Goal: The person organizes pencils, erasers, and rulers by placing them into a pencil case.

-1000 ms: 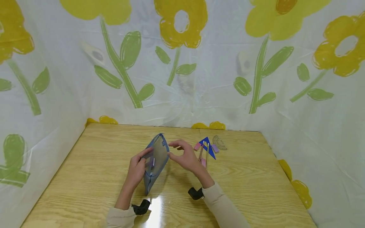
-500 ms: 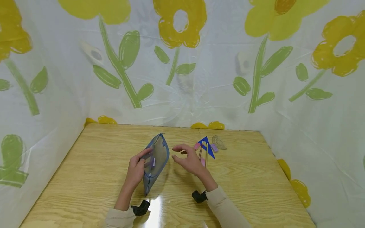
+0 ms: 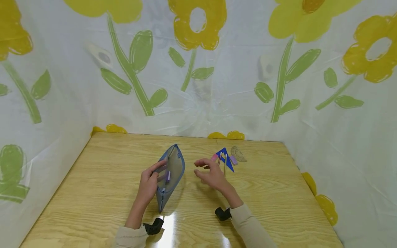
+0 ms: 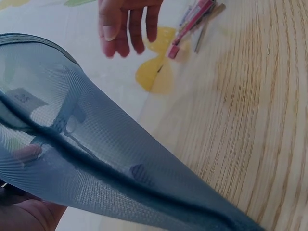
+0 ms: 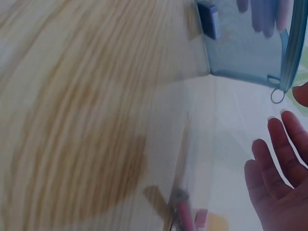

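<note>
My left hand (image 3: 148,184) grips the left side of a blue mesh zipper pouch (image 3: 176,172), held upright with its mouth spread apart. Some of those fingers show through the mesh. Low inside the pouch lies a purple eraser (image 3: 168,176), also visible through the wall in the right wrist view as a dark block (image 5: 209,19). A small ring (image 5: 277,96) hangs at the pouch's corner. To the right of the pouch, my right hand (image 3: 214,175) hovers with loosely bent fingers, thumb apart, holding nothing. Its fingers (image 5: 274,173) are beside the pouch in the right wrist view.
Right of my right hand lie a blue set square (image 3: 230,164), two pencils (image 3: 225,163), a pink eraser (image 3: 214,157), a purple eraser (image 3: 233,160) and a clear protractor (image 3: 238,154). Flower-printed sheets (image 3: 198,103) enclose the wooden table (image 3: 93,179) at back and sides.
My right hand has moved away from the pouch's rim, rightward toward the stationery. The left hand and pouch have stayed nearly still.
</note>
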Demonstrator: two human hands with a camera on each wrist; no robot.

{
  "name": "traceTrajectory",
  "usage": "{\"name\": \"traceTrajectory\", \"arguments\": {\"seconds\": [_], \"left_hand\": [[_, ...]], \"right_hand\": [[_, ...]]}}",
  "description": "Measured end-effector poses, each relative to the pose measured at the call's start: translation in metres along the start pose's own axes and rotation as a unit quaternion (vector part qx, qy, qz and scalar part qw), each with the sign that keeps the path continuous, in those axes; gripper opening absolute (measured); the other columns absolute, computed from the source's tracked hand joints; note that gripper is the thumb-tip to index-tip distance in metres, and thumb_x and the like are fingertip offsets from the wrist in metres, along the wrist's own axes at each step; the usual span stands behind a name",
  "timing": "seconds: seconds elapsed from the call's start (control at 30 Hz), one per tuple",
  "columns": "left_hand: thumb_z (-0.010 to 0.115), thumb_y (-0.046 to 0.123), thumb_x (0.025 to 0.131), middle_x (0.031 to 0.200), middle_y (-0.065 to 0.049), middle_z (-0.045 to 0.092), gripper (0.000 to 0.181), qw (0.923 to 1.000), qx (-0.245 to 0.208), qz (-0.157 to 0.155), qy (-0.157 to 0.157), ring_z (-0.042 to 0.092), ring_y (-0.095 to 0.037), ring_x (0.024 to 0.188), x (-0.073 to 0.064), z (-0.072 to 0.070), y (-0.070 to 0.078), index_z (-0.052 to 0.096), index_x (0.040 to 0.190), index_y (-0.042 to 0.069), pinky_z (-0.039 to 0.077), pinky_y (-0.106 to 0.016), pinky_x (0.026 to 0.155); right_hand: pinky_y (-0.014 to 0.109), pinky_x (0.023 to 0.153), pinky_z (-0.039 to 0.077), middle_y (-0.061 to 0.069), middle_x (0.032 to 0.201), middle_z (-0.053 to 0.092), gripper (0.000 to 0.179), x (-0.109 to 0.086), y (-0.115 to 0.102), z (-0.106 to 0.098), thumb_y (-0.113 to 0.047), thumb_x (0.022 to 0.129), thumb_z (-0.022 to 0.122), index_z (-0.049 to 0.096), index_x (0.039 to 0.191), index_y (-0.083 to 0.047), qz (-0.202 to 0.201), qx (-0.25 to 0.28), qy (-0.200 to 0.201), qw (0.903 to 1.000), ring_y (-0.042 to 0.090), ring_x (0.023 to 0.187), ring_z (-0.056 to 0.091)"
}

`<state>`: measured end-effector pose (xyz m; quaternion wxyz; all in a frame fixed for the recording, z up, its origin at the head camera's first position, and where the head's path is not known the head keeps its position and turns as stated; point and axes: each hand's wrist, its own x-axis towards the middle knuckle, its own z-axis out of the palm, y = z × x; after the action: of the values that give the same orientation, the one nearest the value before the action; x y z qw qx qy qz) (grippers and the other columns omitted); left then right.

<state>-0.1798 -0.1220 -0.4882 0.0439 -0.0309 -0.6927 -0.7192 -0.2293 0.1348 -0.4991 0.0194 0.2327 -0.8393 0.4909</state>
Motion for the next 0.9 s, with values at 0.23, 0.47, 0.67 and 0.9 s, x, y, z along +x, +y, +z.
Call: {"name": "traceTrajectory", "arguments": {"seconds": [0.23, 0.47, 0.67, 0.9], "left_hand": [[0.023, -0.011, 0.095, 0.145, -0.028, 0.052, 0.054, 1.0000, -0.003, 0.000, 0.003, 0.049, -0.047, 0.133, 0.000, 0.001, -0.001, 0.052, 0.141, -0.012, 0.052, -0.053, 0.103], [0.024, -0.011, 0.095, 0.143, -0.030, 0.054, 0.053, 0.9999, 0.005, 0.001, 0.012, 0.052, -0.046, 0.132, -0.001, 0.002, 0.000, 0.053, 0.139, -0.012, 0.053, -0.053, 0.102], [0.024, -0.012, 0.095, 0.143, -0.031, 0.052, 0.053, 0.9999, 0.009, 0.008, 0.009, 0.051, -0.048, 0.132, -0.002, 0.003, 0.002, 0.052, 0.139, -0.013, 0.053, -0.053, 0.102], [0.024, -0.011, 0.096, 0.143, -0.030, 0.053, 0.053, 0.9998, 0.016, 0.003, 0.007, 0.052, -0.045, 0.133, -0.003, 0.004, 0.004, 0.052, 0.141, -0.012, 0.053, -0.051, 0.102]], "right_hand": [[0.055, 0.097, 0.051, 0.018, 0.122, 0.069, 0.033, -0.003, 0.005, -0.009, -0.018, 0.095, 0.070, 0.068, 0.123, 0.000, 0.027, -0.019, -0.012, 0.9994, 0.032, 0.112, 0.062], [0.051, 0.096, 0.051, 0.015, 0.122, 0.068, 0.034, -0.006, 0.016, -0.016, -0.019, 0.096, 0.069, 0.067, 0.125, -0.002, 0.048, -0.049, -0.019, 0.9975, 0.031, 0.112, 0.061], [0.046, 0.093, 0.054, 0.012, 0.123, 0.068, 0.038, -0.009, 0.022, -0.027, -0.023, 0.099, 0.066, 0.066, 0.131, -0.003, 0.081, -0.052, -0.012, 0.9953, 0.028, 0.114, 0.061], [0.053, 0.102, 0.050, 0.016, 0.129, 0.065, 0.041, -0.010, 0.030, -0.044, -0.025, 0.101, 0.063, 0.063, 0.134, -0.002, 0.093, -0.050, -0.005, 0.9944, 0.031, 0.119, 0.059]]}}
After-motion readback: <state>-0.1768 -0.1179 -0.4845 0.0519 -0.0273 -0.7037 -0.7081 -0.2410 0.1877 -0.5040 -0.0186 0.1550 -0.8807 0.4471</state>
